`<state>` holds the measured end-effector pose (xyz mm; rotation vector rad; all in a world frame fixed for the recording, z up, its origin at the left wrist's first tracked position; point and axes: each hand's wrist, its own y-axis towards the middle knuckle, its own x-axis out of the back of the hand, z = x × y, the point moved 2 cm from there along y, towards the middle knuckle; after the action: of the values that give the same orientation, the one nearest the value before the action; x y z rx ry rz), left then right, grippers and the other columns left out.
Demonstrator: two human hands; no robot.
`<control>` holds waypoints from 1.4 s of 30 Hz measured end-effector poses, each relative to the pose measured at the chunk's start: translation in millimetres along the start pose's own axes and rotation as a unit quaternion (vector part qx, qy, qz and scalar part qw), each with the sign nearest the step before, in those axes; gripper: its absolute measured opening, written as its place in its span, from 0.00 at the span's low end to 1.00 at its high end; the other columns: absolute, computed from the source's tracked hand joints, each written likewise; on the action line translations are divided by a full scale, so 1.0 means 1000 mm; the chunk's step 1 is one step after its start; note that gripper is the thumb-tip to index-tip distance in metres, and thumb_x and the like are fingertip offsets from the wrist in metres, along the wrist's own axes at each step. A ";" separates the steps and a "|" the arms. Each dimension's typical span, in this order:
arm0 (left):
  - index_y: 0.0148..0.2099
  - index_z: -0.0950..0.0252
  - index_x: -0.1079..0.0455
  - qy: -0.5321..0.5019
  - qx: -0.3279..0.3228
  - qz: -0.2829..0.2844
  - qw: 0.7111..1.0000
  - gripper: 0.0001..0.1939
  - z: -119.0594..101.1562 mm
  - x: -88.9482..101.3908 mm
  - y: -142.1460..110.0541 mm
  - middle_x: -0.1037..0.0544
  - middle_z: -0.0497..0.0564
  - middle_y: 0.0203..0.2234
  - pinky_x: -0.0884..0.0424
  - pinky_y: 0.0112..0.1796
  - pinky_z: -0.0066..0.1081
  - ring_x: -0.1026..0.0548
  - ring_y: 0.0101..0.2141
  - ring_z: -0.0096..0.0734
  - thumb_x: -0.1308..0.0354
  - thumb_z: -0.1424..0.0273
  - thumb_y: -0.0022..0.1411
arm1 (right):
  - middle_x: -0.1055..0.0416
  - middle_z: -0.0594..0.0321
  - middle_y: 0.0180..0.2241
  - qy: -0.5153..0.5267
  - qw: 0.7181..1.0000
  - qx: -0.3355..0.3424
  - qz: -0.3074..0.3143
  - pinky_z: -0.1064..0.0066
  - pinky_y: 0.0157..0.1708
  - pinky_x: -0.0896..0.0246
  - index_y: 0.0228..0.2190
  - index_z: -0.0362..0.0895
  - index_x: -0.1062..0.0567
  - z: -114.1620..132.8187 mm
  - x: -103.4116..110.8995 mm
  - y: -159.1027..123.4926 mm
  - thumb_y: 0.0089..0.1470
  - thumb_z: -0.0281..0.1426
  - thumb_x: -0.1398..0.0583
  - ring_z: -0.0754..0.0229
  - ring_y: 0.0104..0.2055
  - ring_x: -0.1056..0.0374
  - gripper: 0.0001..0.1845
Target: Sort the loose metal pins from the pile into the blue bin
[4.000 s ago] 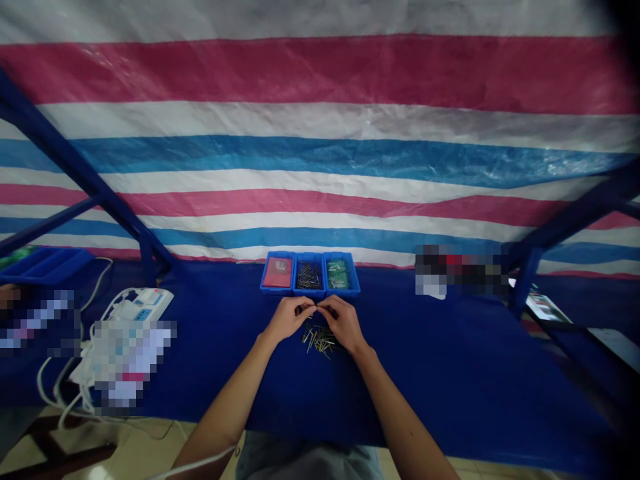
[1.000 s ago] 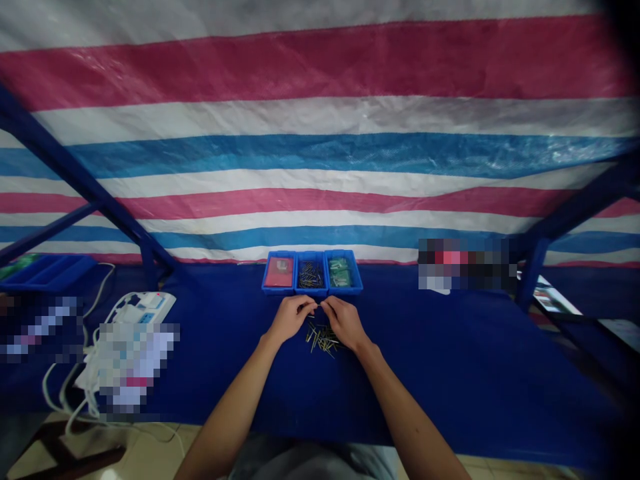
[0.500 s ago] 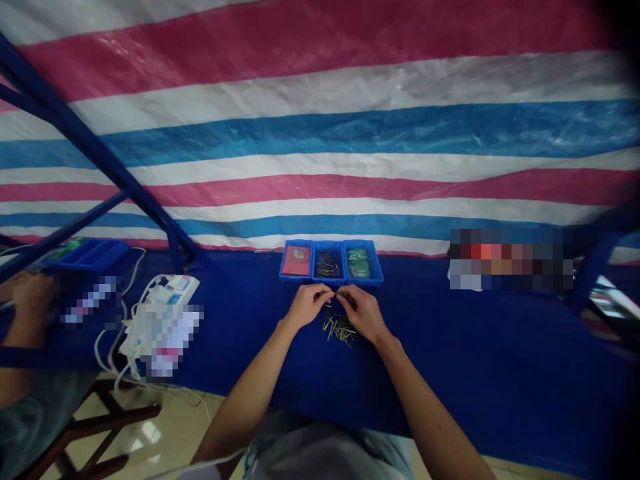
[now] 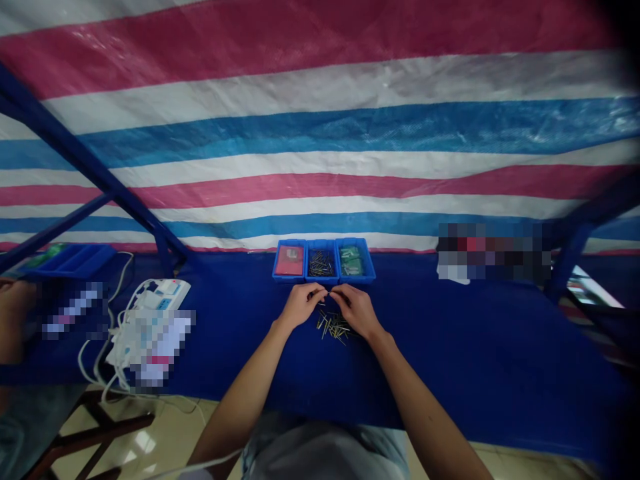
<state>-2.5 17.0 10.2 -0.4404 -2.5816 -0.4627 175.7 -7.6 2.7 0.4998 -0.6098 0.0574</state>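
My left hand [image 4: 301, 304] and my right hand [image 4: 358, 309] meet in front of the blue bins, fingers pinched and fingertips almost touching. Whatever sits between the fingertips is too small to make out. A short thin sliver shows just under my left fingers. Below and between the hands lies a loose pile of thin, brass-coloured and dark metal pins [image 4: 333, 327] on the blue table. More such pins [image 4: 321, 263] fill the middle blue bin [image 4: 323, 281]. A red packet [image 4: 289, 261] lies in the left bin, and green-and-white pieces [image 4: 352, 261] lie in the right one.
On the left, a white power strip [image 4: 173, 293] with tangled cables rests on the blue table [image 4: 450, 360]. Another person's hand [image 4: 15, 310] is at the far left, near a blue tray [image 4: 75, 261]. Blue metal frame bars [image 4: 123, 197] slant up there. Blurred items lie at right.
The whole view has shifted slightly, so the bins, pile and power strip appear further left. My hands keep their pinch over the same spot, with only small finger movement.
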 end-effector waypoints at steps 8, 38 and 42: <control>0.36 0.66 0.24 0.004 0.006 -0.002 1.000 0.15 -0.001 0.001 0.000 0.20 0.49 0.26 0.34 0.33 0.26 0.25 0.28 0.30 0.46 0.62 0.68 | 0.25 0.59 0.34 0.002 1.000 0.006 -0.008 0.67 0.38 0.35 0.37 0.47 0.23 0.002 0.000 0.000 0.66 0.35 0.46 0.56 0.35 0.28 0.12; 0.36 0.66 0.24 0.000 0.001 -0.007 1.000 0.14 0.002 0.000 0.000 0.21 0.49 0.26 0.33 0.33 0.26 0.25 0.28 0.30 0.45 0.64 0.68 | 0.26 0.63 0.32 0.002 1.000 0.004 0.006 0.71 0.34 0.40 0.37 0.48 0.28 0.001 -0.001 0.000 0.65 0.32 0.46 0.58 0.34 0.29 0.07; 0.36 0.66 0.24 -0.001 -0.002 -0.006 1.000 0.13 0.003 0.000 0.000 0.21 0.48 0.26 0.33 0.33 0.25 0.25 0.28 0.29 0.45 0.64 0.68 | 0.26 0.63 0.33 -0.005 1.000 0.006 0.012 0.71 0.34 0.41 0.37 0.47 0.28 0.000 -0.001 0.000 0.66 0.32 0.47 0.58 0.34 0.30 0.08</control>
<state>-4.0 17.7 7.9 -0.4259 -2.5865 -0.4720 174.7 -7.1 2.1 0.5054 -0.6262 0.0817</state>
